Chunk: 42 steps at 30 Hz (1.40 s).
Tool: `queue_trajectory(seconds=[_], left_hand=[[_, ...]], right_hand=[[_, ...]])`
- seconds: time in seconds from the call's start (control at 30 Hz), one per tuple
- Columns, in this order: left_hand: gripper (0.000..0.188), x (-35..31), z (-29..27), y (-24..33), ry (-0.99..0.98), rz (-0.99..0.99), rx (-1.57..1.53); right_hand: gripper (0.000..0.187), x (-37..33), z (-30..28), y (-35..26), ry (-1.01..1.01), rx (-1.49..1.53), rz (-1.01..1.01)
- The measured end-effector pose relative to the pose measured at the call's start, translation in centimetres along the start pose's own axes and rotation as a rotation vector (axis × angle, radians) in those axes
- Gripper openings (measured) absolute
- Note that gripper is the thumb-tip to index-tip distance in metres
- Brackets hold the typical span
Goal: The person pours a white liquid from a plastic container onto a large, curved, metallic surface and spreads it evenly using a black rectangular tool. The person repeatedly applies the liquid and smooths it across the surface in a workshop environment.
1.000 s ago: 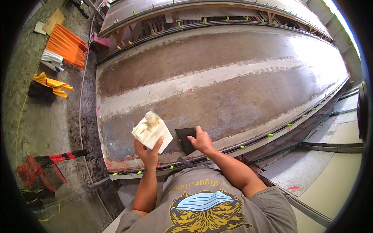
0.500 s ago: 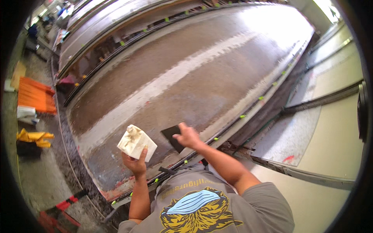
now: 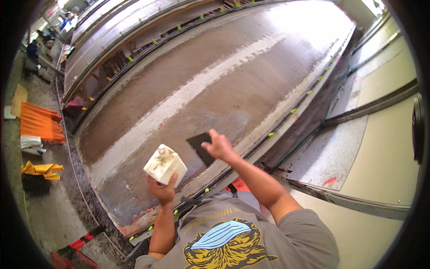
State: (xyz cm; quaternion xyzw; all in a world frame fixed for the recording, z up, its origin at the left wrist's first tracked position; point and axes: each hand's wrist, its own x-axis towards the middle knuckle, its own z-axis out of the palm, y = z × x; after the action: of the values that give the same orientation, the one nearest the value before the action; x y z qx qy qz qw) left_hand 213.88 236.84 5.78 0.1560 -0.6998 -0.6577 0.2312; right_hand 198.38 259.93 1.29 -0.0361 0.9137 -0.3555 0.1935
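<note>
My left hand [image 3: 161,190] is wrapped round a white, box-shaped plastic container [image 3: 178,167] smeared with cream-coloured residue. I hold it tilted over the near left end of a long table [image 3: 215,110]; its inside is hard to make out. To its right, my right hand [image 3: 218,146] grips a dark, flat rectangular scraper [image 3: 200,142], thumb on its face. The scraper is just above or on the brown, stained tabletop; I cannot tell whether it touches. A pale, ragged-edged band [image 3: 183,95] runs lengthwise along the table.
Bright green clips [image 3: 271,134] line the table's near edge rail. Parallel long tables [image 3: 112,42] stand beyond. At the left, an orange corrugated piece [image 3: 40,123] and a yellow cloth-like item [image 3: 41,170] lie by the walkway. A pale panelled surface [image 3: 380,157] borders the right side.
The view has shifted a little. My left hand has moved slightly right with the container, closer to the scraper. My right hand keeps its grip on the scraper, slightly higher in view.
</note>
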Motion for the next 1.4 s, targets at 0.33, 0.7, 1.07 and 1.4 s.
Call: queue_trajectory(seconds=[0.33, 0.7, 1.07, 1.4], left_hand=[[0.062, -1.0, -1.4, 0.5, 0.041, 0.048, 0.038], [0.060, -0.8, -2.1, 0.1, 0.101, 0.055, 0.069], [0.056, -1.9, -6.0, -1.0, 0.135, 0.102, 0.096], [0.061, -2.1, -8.4, -0.6, 0.135, 0.056, 0.080]], right_hand=[[0.053, 7.5, -9.3, 11.0, 0.369, -0.103, 0.091], [0.049, 4.1, 4.8, -3.1, -0.117, -0.118, -0.127], [0.049, 10.8, 0.6, -0.2, 0.100, -0.027, -0.240], [0.051, 15.3, 0.2, 3.1, 0.295, -0.120, -0.061]])
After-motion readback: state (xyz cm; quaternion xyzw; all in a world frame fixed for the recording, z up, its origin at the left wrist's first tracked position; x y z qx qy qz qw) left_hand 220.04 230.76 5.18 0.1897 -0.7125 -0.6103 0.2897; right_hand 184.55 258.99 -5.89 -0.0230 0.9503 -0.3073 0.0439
